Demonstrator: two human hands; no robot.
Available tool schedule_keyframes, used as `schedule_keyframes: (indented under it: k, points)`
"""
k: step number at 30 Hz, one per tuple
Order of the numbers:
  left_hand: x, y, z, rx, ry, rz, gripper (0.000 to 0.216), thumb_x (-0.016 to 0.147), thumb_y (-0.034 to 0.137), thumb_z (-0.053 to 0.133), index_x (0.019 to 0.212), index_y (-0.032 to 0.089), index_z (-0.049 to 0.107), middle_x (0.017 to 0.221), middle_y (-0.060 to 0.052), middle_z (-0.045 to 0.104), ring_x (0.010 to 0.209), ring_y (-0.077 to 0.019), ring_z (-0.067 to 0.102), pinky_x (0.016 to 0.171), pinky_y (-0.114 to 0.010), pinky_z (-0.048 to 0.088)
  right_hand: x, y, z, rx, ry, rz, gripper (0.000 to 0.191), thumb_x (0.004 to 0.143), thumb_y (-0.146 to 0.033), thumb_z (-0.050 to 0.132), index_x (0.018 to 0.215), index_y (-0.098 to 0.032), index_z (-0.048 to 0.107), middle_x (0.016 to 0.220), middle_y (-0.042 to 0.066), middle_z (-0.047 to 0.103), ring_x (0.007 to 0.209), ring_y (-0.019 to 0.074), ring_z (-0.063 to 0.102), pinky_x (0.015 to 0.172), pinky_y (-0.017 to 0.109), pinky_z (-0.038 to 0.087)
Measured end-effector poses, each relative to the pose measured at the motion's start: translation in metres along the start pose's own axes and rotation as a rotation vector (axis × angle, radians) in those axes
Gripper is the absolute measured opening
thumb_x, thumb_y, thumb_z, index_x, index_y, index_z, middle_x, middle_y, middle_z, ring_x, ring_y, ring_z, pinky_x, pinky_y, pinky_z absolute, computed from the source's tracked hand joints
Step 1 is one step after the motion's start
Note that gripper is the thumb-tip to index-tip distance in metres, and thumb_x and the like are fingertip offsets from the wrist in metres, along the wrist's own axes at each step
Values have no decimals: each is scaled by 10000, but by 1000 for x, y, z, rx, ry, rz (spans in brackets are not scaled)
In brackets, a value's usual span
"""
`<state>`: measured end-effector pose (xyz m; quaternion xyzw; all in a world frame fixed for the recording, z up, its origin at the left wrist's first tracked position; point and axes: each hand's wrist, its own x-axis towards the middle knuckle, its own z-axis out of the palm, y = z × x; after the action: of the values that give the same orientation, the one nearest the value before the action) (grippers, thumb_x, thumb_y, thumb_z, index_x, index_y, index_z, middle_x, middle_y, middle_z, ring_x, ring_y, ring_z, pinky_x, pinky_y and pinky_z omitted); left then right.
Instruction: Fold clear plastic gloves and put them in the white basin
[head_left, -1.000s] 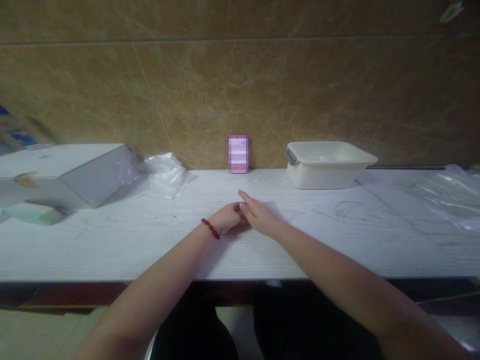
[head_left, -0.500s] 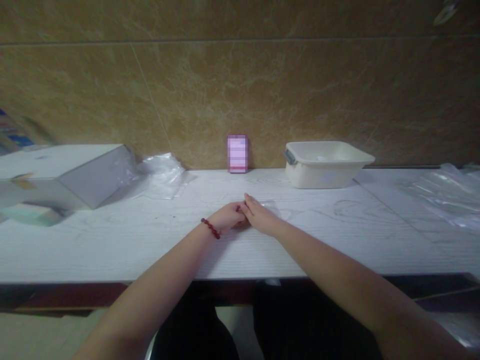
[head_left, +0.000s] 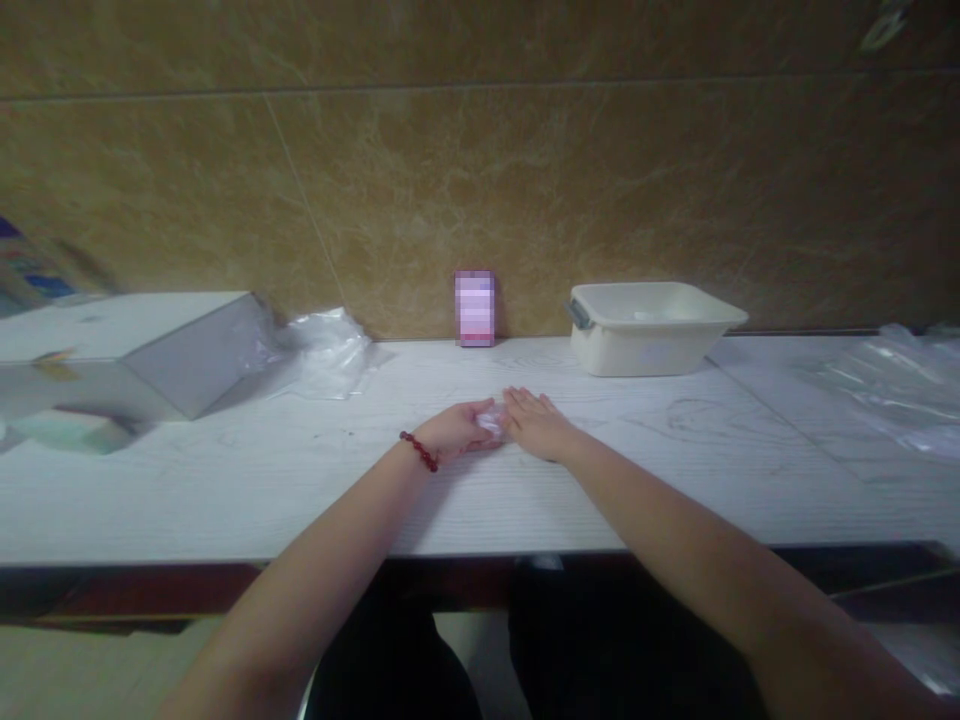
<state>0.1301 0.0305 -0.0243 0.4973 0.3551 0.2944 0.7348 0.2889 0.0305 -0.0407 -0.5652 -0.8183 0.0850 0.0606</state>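
My left hand [head_left: 456, 430], with a dark red bead bracelet [head_left: 420, 452] at the wrist, is closed around a small bunched piece of clear plastic [head_left: 491, 422] low over the tabletop. Its thumb lies above the plastic and the other fingers below. My right hand [head_left: 538, 425] is palm down just to the right, fingers stretched out, their tips at the plastic's edge. Whether the right palm rests on the table or on part of the plastic is hidden. The plastic's full shape cannot be made out.
A phone [head_left: 475, 308] with a lit, blurred screen leans on the tiled wall. To its right stands a cream plastic bin [head_left: 637, 350]. At left are a white box [head_left: 161, 345], a pale green packet [head_left: 75, 430] and clear plastic bags [head_left: 326, 350]; more clear plastic [head_left: 900, 385] lies far right.
My hands were pressed together, the right over the left. They have come apart slightly, my right hand shifting right and flattening, and the clear plastic now shows between them.
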Motion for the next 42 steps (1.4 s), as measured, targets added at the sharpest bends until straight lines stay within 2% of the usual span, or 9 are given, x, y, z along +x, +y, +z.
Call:
schedule_keyframes:
  k: [13,17,19,21,24,29,32,36,42]
  points:
    - [-8,8,5,53,55,-40,712,549,-16,588,1201,149,353,871,-54,588,673,-81,543,626,-197,428,-7,19,-14,-33,-143,186,578,772,-536,175,1284,-270,137,1354,10,66,1221,250,39,901,562,-20]
    - [-15,17,2,82,47,-35,698,559,-8,587,1194,181,368,967,-60,561,728,-92,542,667,-215,428,-6,17,-19,8,89,294,583,774,-506,245,1271,-201,227,1310,89,240,1199,285,140,903,559,32]
    - [-21,23,-2,108,0,-23,660,562,-2,588,1165,199,410,1023,-60,538,749,-96,538,690,-231,426,-4,15,-23,116,274,270,537,801,-455,229,1245,-158,289,1227,129,376,1143,263,282,914,490,155]
    - [-27,29,-6,150,-100,-7,626,567,10,592,1142,206,438,1047,-56,526,746,-93,535,697,-237,422,-2,13,-27,305,347,171,486,818,-429,202,1164,-155,406,1086,117,509,1012,207,438,860,370,301]
    - [-33,33,-9,223,-275,20,605,586,37,594,1147,197,433,1032,-52,536,768,-99,528,728,-251,408,-2,10,-32,583,207,66,486,805,-466,209,959,-166,559,822,62,602,741,143,541,662,256,405]
    - [-33,33,-9,308,-382,37,593,594,51,595,1148,187,432,1031,-48,538,840,-119,510,788,-273,377,-10,4,-38,682,-79,-75,403,689,-494,444,804,-143,604,574,3,552,504,93,471,464,199,339]
    - [-33,33,-10,261,-339,39,681,588,40,593,1199,226,355,994,-41,548,773,-98,523,730,-250,404,-14,3,-41,767,-149,-67,385,635,-454,529,853,-142,579,512,-24,517,438,71,429,427,187,309]
    - [-32,34,-12,212,-208,29,751,623,74,572,1253,280,220,820,-15,573,624,-76,524,593,-222,428,-13,3,-40,882,-71,-54,346,618,-427,554,813,-143,567,506,-35,500,442,63,427,432,180,311]
    - [-24,30,-12,186,25,57,699,616,128,613,1236,185,294,704,-27,567,601,-95,524,570,-227,431,-7,4,-33,1044,-27,11,302,615,-438,557,730,-161,525,520,-41,505,438,62,428,414,173,307]
